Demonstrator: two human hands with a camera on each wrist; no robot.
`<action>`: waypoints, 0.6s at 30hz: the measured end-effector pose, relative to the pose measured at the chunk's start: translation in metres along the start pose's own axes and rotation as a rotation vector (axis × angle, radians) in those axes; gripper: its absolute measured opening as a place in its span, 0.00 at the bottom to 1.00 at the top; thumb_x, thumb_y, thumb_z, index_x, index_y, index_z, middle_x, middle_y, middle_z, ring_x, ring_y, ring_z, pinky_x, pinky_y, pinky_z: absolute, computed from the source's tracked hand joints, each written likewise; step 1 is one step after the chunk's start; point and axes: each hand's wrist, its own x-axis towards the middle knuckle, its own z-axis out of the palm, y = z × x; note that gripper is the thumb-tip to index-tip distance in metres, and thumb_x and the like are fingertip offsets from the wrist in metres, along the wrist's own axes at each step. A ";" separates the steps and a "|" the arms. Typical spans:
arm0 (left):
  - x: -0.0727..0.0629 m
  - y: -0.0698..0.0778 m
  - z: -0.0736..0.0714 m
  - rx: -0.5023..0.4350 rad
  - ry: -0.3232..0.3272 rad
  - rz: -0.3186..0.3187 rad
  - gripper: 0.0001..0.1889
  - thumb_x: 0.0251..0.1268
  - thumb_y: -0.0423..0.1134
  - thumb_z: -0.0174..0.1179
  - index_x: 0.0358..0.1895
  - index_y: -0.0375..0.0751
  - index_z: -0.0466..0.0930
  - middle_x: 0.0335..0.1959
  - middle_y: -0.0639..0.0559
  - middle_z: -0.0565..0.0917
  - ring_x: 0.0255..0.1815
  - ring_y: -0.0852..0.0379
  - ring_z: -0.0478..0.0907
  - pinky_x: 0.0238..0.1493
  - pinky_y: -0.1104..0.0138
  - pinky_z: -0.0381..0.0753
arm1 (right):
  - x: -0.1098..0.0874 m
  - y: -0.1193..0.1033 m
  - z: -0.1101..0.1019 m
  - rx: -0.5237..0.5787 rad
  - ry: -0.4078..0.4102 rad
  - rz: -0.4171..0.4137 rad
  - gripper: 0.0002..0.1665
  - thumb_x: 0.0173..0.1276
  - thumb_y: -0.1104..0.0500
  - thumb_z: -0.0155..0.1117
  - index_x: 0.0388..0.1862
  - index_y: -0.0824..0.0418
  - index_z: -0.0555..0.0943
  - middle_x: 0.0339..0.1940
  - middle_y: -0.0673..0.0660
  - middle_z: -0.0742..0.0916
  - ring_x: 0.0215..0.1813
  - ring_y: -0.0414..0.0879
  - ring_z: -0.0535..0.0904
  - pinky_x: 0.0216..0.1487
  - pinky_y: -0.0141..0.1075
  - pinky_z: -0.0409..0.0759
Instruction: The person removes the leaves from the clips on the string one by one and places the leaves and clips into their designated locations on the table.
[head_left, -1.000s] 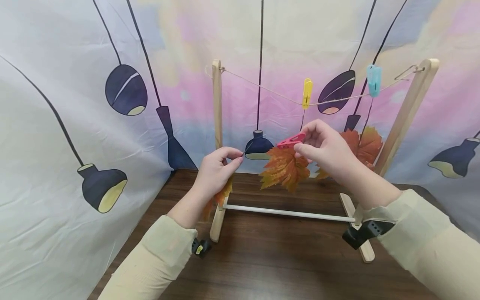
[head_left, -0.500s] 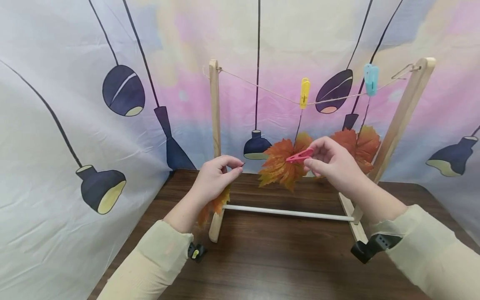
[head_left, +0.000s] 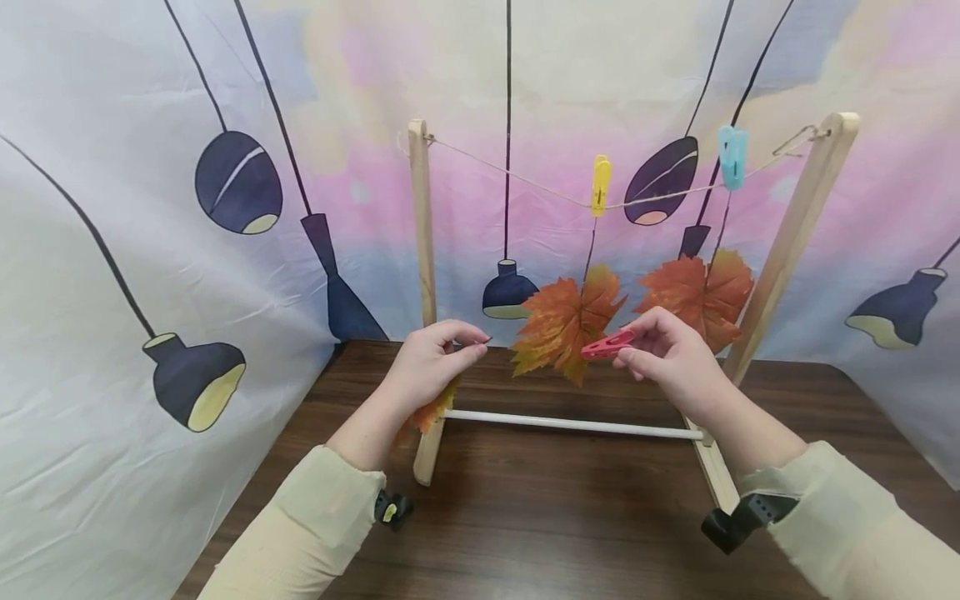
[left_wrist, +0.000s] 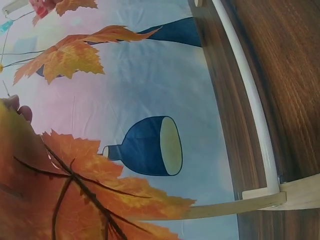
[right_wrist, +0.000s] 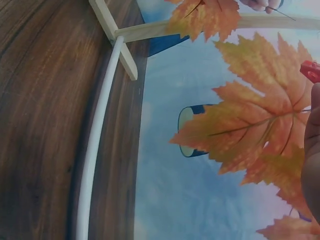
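Observation:
In the head view my left hand [head_left: 429, 364] pinches the thin stem of an orange maple leaf [left_wrist: 95, 192], which hangs below the palm and is mostly hidden from above. My right hand [head_left: 671, 358] pinches a pink clothespin [head_left: 607, 344] between thumb and fingers, in front of a hanging maple leaf [head_left: 566, 321]. That leaf's stem is clipped to the string [head_left: 517, 177] by a yellow clothespin [head_left: 601, 185]. Further right, a blue clothespin [head_left: 732, 157] holds another orange leaf [head_left: 697, 292] on the same string.
The string spans two wooden posts [head_left: 422, 225] of a stand, joined low down by a white rod [head_left: 570, 423]. It stands on a dark wood table [head_left: 555, 517]. Behind hangs a cloth backdrop [head_left: 360, 100] printed with lamps.
The right hand, with the pink clothespin, has moved down and slightly right, off the middle of the hanging leaf. The left hand, with its leaf, has lowered a little. The view has shifted slightly.

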 end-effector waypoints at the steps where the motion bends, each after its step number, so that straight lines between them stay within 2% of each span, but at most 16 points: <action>1: 0.000 0.000 0.001 -0.009 -0.013 -0.009 0.07 0.62 0.40 0.62 0.42 0.48 0.85 0.42 0.56 0.82 0.35 0.57 0.73 0.37 0.63 0.74 | -0.001 0.002 -0.001 0.003 0.001 -0.003 0.09 0.65 0.70 0.59 0.42 0.68 0.70 0.33 0.57 0.82 0.30 0.42 0.79 0.29 0.31 0.76; 7: -0.001 -0.002 0.004 -0.032 -0.078 -0.039 0.07 0.63 0.41 0.62 0.42 0.50 0.84 0.41 0.57 0.81 0.37 0.57 0.74 0.39 0.62 0.75 | -0.006 0.006 -0.005 0.018 0.002 0.001 0.15 0.66 0.67 0.60 0.49 0.71 0.69 0.35 0.59 0.80 0.32 0.43 0.80 0.31 0.31 0.78; 18: -0.002 0.000 0.005 0.034 -0.132 0.029 0.05 0.64 0.40 0.61 0.39 0.50 0.84 0.37 0.59 0.80 0.36 0.58 0.74 0.40 0.61 0.75 | -0.010 0.008 -0.005 0.059 -0.001 0.026 0.11 0.67 0.69 0.57 0.46 0.68 0.69 0.34 0.58 0.80 0.31 0.42 0.78 0.32 0.30 0.78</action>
